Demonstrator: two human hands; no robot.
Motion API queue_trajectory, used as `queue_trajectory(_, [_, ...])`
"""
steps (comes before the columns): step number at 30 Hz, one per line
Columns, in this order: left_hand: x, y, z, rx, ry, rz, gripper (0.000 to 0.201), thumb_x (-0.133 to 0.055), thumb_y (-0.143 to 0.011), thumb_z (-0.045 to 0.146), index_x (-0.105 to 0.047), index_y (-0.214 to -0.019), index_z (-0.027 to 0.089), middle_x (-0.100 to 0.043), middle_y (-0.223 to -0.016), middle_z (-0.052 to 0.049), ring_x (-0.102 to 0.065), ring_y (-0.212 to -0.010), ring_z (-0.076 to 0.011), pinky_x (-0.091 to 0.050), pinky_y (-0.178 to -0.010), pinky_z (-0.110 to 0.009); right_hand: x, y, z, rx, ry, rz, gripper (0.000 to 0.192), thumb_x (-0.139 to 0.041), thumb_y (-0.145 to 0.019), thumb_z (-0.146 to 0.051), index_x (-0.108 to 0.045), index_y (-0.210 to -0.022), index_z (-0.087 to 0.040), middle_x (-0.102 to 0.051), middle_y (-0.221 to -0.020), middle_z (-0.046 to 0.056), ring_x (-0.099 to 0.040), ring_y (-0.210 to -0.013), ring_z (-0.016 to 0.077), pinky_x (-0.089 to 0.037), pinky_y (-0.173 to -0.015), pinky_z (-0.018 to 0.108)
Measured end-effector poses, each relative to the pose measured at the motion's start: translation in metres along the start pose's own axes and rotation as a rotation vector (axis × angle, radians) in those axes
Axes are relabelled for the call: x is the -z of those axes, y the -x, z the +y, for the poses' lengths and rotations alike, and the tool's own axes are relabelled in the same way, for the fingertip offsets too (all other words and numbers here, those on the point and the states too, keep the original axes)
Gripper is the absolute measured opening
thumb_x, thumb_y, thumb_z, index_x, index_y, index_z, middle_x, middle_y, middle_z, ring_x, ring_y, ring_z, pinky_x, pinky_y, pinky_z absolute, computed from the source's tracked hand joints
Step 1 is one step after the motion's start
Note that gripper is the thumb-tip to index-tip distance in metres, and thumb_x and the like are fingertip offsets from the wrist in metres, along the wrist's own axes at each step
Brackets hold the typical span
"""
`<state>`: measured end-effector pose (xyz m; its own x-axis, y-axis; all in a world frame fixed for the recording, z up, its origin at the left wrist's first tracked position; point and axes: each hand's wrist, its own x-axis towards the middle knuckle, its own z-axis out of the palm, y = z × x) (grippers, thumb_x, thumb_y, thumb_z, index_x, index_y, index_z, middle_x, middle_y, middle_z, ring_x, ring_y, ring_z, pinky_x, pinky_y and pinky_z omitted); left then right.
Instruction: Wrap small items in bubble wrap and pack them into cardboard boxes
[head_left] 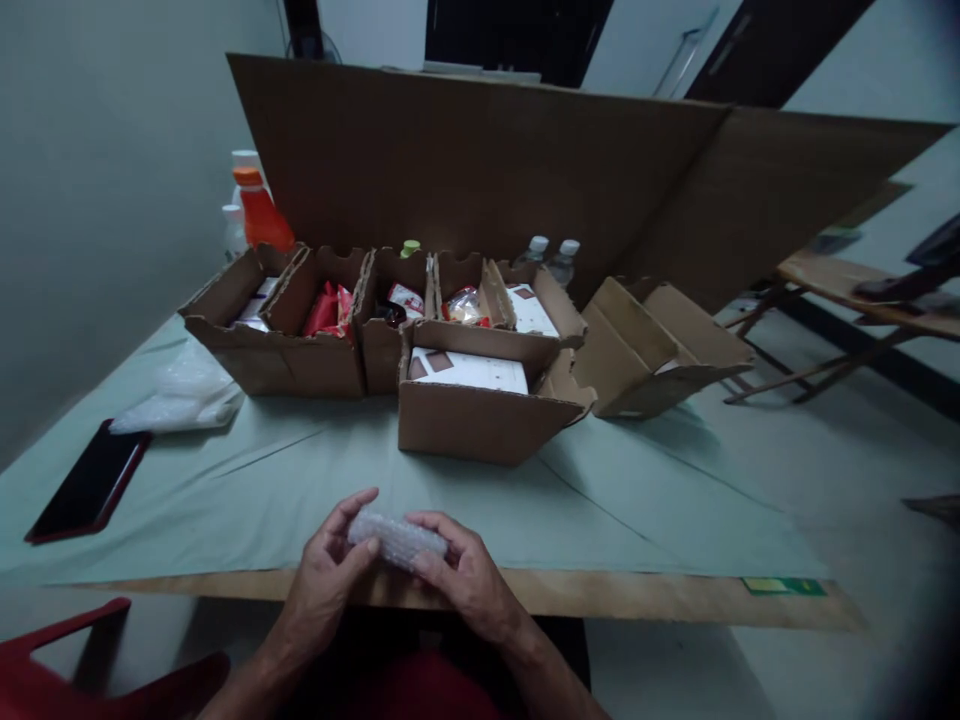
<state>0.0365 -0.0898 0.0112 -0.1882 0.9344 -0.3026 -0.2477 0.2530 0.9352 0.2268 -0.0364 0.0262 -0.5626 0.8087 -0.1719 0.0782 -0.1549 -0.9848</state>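
Observation:
Between my two hands, just above the table's front edge, is a small bundle of bubble wrap (397,538); what lies inside it cannot be made out. My left hand (330,555) grips its left end, with the thumb on top and the index finger raised. At the right end, the thumb and fingers of my right hand (461,570) close around it. Beyond the hands stands an open cardboard box (469,425) holding a white box (471,372) with brown squares on it.
Behind are several cardboard bins (300,365) with red packets (326,310) and other goods. A tall cardboard panel (480,170) rises at the back. Left lie clear plastic wrap (184,390) and a dark tablet (90,480). Another cardboard bin (645,375) stands right; an orange bottle (264,215) is back left.

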Motion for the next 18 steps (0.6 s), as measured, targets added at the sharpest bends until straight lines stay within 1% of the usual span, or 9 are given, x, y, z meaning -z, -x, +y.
queue_trajectory(2, [-0.010, -0.003, 0.005, -0.052, -0.033, -0.073, 0.062, -0.079, -0.079, 0.047, -0.061, -0.131, 0.020, -0.070, -0.088, -0.002, -0.063, -0.075, -0.0150, -0.053, -0.070, -0.025, 0.016, 0.008, -0.012, -0.018, -0.023, 0.006, 0.033, -0.063, -0.090, -0.044, -0.070, -0.110, -0.019, -0.069, -0.083, 0.002, -0.062, -0.071, 0.0153, -0.050, -0.066, 0.027])
queue_trajectory(5, [-0.018, -0.023, 0.024, -0.256, -0.053, -0.117, 0.057, -0.076, -0.081, 0.045, -0.061, -0.130, 0.021, -0.073, -0.105, -0.008, -0.068, -0.093, -0.0206, -0.055, -0.082, -0.031, 0.053, 0.020, -0.058, 0.077, 0.139, 0.169, 0.024, -0.068, -0.086, -0.039, -0.073, -0.102, -0.021, -0.069, -0.084, 0.001, -0.061, -0.071, 0.0154, -0.050, -0.064, 0.026])
queue_trajectory(7, [-0.021, -0.048, 0.037, -0.397, -0.058, -0.005, 0.053, -0.072, -0.083, 0.042, -0.059, -0.130, 0.022, -0.071, -0.117, -0.010, -0.067, -0.106, -0.0232, -0.054, -0.092, -0.035, 0.084, 0.024, -0.103, 0.232, 0.353, 0.344, 0.024, -0.068, -0.085, -0.037, -0.074, -0.105, -0.024, -0.072, -0.092, 0.002, -0.063, -0.075, 0.0170, -0.050, -0.065, 0.027])
queue_trajectory(9, [-0.026, -0.079, 0.044, -0.470, -0.084, 0.170, 0.049, -0.070, -0.083, 0.040, -0.060, -0.127, 0.020, -0.069, -0.121, -0.011, -0.065, -0.110, -0.0236, -0.052, -0.096, -0.037, 0.116, 0.021, -0.149, 0.408, 0.670, 0.571, 0.029, -0.067, -0.086, -0.039, -0.073, -0.110, -0.024, -0.073, -0.101, 0.005, -0.064, -0.081, 0.0200, -0.050, -0.068, 0.030])
queue_trajectory(11, [-0.033, -0.106, 0.041, -0.486, -0.115, 0.275, 0.047, -0.070, -0.081, 0.039, -0.061, -0.121, 0.018, -0.068, -0.121, -0.012, -0.064, -0.111, -0.0238, -0.051, -0.097, -0.038, 0.140, 0.008, -0.186, 0.378, 1.052, 0.687, 0.035, -0.063, -0.086, -0.037, -0.072, -0.116, -0.021, -0.075, -0.098, 0.007, -0.064, -0.074, 0.0205, -0.047, -0.064, 0.030])
queue_trajectory(12, [-0.037, -0.117, 0.036, -0.486, -0.132, 0.274, 0.047, -0.069, -0.080, 0.039, -0.062, -0.120, 0.018, -0.068, -0.120, -0.012, -0.064, -0.111, -0.0239, -0.051, -0.097, -0.038, 0.148, -0.002, -0.200, 0.280, 1.238, 0.678, 0.035, -0.060, -0.086, -0.035, -0.072, -0.115, -0.020, -0.076, -0.095, 0.007, -0.064, -0.073, 0.0209, -0.045, -0.063, 0.030])
queue_trajectory(14, [-0.043, -0.128, 0.021, -0.472, -0.173, 0.218, 0.047, -0.067, -0.081, 0.039, -0.062, -0.122, 0.018, -0.068, -0.120, -0.011, -0.064, -0.110, -0.0236, -0.051, -0.097, -0.038, 0.156, -0.026, -0.217, 0.020, 1.546, 0.560, 0.033, -0.057, -0.085, -0.030, -0.074, -0.111, -0.019, -0.077, -0.091, 0.009, -0.066, -0.074, 0.0221, -0.043, -0.062, 0.029])
queue_trajectory(16, [-0.045, -0.130, 0.007, -0.452, -0.210, 0.160, 0.046, -0.065, -0.084, 0.040, -0.061, -0.125, 0.020, -0.067, -0.121, -0.010, -0.064, -0.108, -0.0229, -0.051, -0.097, -0.039, 0.154, -0.051, -0.223, -0.194, 1.729, 0.381, 0.031, -0.056, -0.085, -0.026, -0.076, -0.107, -0.018, -0.078, -0.093, 0.011, -0.069, -0.082, 0.0243, -0.044, -0.065, 0.029])
queue_trajectory(18, [-0.044, -0.127, -0.002, -0.450, -0.230, 0.133, 0.045, -0.066, -0.085, 0.039, -0.061, -0.126, 0.021, -0.066, -0.122, -0.010, -0.064, -0.109, -0.0230, -0.050, -0.097, -0.039, 0.147, -0.072, -0.223, -0.300, 1.809, 0.248, 0.028, -0.056, -0.084, -0.021, -0.078, -0.103, -0.017, -0.078, -0.095, 0.014, -0.071, -0.086, 0.0265, -0.046, -0.067, 0.030])
